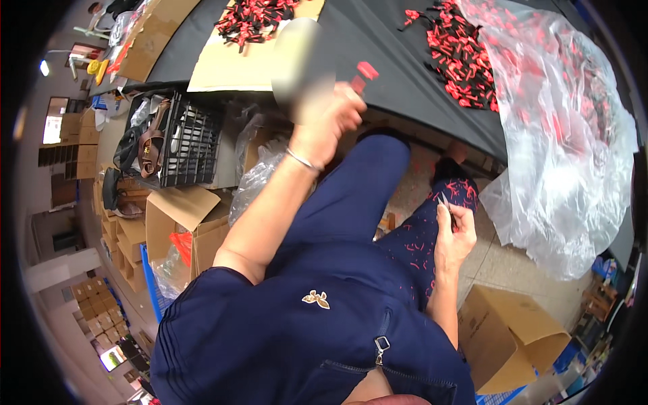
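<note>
My left hand [329, 116] is raised at the edge of the black-covered table, its fingers curled round a small red piece [367, 70] that sticks out beyond them. A blurred patch covers part of this hand. Over my right thigh, my right hand [455, 233] is closed on small thread snips [443, 201]; only their two pointed metal tips show, slightly apart. Thin red scraps [420, 244] are scattered on the trouser leg below. One heap of small red and black pieces [251, 21] lies on a cardboard sheet [223, 71]. Another, larger red and black heap [462, 57] lies farther right.
A clear plastic bag [560, 155] hangs over the table's right edge, partly covering the heap. An open cardboard box [506, 337] stands at my right. To my left are a black crate [191, 145] with bags and another open box [179, 209]. The black tablecloth [398, 88] reaches the table edge.
</note>
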Tool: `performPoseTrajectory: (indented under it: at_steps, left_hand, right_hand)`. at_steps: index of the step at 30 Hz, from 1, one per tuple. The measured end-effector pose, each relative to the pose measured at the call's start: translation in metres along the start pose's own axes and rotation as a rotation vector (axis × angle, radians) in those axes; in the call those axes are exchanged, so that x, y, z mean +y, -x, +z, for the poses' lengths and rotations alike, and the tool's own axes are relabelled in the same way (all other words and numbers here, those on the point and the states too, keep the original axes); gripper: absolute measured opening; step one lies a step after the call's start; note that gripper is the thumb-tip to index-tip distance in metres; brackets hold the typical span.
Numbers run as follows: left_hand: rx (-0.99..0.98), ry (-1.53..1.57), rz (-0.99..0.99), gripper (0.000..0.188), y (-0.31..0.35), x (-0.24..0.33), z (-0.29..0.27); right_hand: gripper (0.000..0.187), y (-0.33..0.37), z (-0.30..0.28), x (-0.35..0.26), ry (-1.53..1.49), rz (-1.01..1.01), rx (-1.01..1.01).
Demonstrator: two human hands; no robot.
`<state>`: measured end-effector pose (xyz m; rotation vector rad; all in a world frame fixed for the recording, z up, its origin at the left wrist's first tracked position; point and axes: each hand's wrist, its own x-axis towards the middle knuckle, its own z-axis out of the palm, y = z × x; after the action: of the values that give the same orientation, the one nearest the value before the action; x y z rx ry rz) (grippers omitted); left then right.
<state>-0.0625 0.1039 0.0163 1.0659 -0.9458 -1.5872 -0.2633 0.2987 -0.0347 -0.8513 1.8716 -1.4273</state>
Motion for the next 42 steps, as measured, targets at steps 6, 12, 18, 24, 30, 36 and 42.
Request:
performPoseTrajectory:
  at_steps: [6,12,18,24,30,36,42]
  left_hand:
    - [0.073,0.282,-0.033,0.038,-0.05,0.018,-0.019]
    - [-0.038,-0.479,0.284,0.025,-0.084,-0.009,0.033]
    - [0.078,-1.094,0.7,0.027,-0.175,-0.011,0.049]
    - [0.026,-1.44,0.526,0.027,-0.195,-0.006,0.069]
    - [-0.007,-1.455,0.751,0.016,-0.171,-0.004,0.05]
    - [-0.141,-0.832,0.15,0.015,-0.098,0.001,0.046]
    - [-0.494,0.051,-0.493,0.025,0.015,-0.02,0.049]
  right_hand:
    - [0.014,-0.007,0.01,-0.007,-0.055,0.046,-0.032]
    - [0.012,-0.01,0.011,-0.011,-0.003,0.057,-0.047]
    - [0.012,-0.01,0.004,-0.003,0.012,0.069,-0.024]
    - [0.012,-0.009,0.002,0.001,-0.04,0.084,-0.022]
    - [0.013,-0.013,0.0,-0.007,0.01,0.064,-0.01]
    - [0.012,-0.01,0.0,-0.014,-0.082,0.036,-0.012]
    - [0.017,-0.01,0.008,-0.051,-0.111,-0.21,0.063]
